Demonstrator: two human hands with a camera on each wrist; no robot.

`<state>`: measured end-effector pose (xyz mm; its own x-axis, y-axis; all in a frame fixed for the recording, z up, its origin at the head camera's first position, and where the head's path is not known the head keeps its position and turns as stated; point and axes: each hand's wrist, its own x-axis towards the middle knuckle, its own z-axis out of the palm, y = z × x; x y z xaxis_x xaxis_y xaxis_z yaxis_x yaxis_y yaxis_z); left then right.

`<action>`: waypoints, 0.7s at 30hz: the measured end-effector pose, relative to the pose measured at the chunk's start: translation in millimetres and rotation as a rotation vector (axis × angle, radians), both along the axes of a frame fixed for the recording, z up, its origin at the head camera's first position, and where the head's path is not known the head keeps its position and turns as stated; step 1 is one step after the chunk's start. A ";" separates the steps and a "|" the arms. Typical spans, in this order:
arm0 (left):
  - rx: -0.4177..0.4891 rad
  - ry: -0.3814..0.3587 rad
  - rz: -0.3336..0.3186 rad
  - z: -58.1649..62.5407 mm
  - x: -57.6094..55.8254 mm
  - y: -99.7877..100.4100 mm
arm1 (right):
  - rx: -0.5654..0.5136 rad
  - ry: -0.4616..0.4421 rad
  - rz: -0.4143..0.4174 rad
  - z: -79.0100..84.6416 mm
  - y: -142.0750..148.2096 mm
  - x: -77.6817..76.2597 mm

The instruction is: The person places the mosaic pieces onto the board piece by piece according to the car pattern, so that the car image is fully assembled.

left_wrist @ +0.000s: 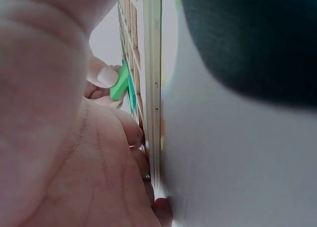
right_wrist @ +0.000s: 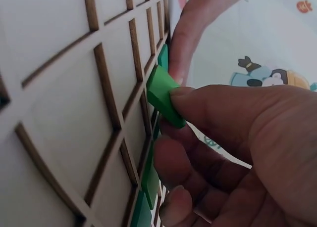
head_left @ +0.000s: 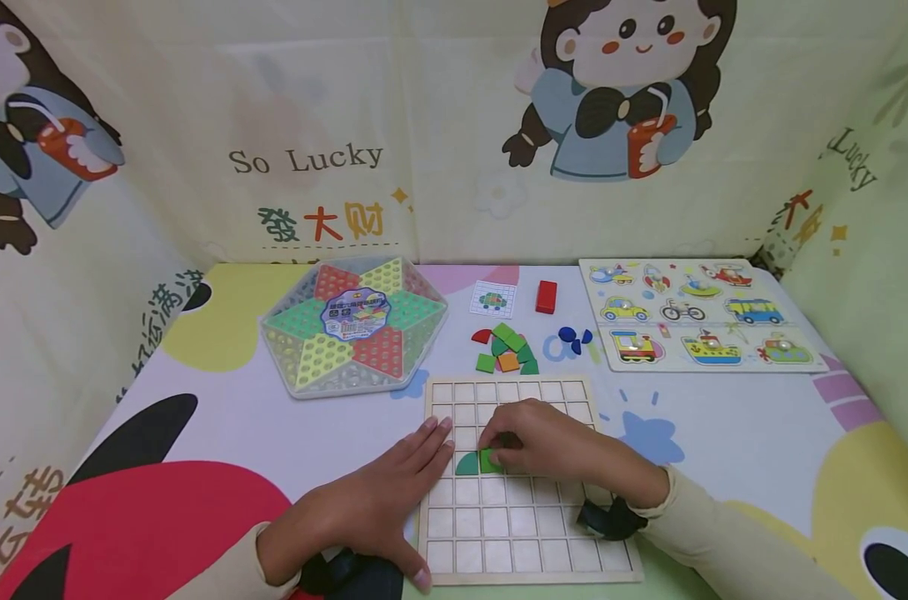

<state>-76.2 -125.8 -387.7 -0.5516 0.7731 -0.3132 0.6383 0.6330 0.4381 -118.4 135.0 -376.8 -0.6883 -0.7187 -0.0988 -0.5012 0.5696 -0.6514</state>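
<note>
My right hand [head_left: 547,437] is over the wooden grid board [head_left: 529,571], left of its middle. Its thumb and fingers pinch a light green square tile [right_wrist: 164,96], tilted against the grid. Just left of that tile, a dark green quarter-circle piece [head_left: 466,464] lies in a cell. More green pieces [right_wrist: 150,185] show below the right fingers in the right wrist view; their exact place is unclear. The left hand [head_left: 382,492] rests along the board's left edge, fingers extended and thumb near the lower corner.
Beyond the board lies a pile of green, orange and red pieces [head_left: 508,362], with blue pieces [head_left: 574,339] beside it. Farther back are a pattern card [head_left: 492,298] and a red block [head_left: 546,297]. A hexagonal game box [head_left: 289,375] is left, a vehicle puzzle board [head_left: 649,333] right.
</note>
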 end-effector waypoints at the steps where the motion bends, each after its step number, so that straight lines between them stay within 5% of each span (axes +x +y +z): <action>1: 0.004 0.000 0.000 -0.4 -0.1 -0.1 | 0.006 0.015 0.001 0.0 -0.7 0.6; 21: -0.005 -0.015 0.014 1.8 1.1 1.3 | 0.033 0.058 0.008 0.8 -3.5 3.4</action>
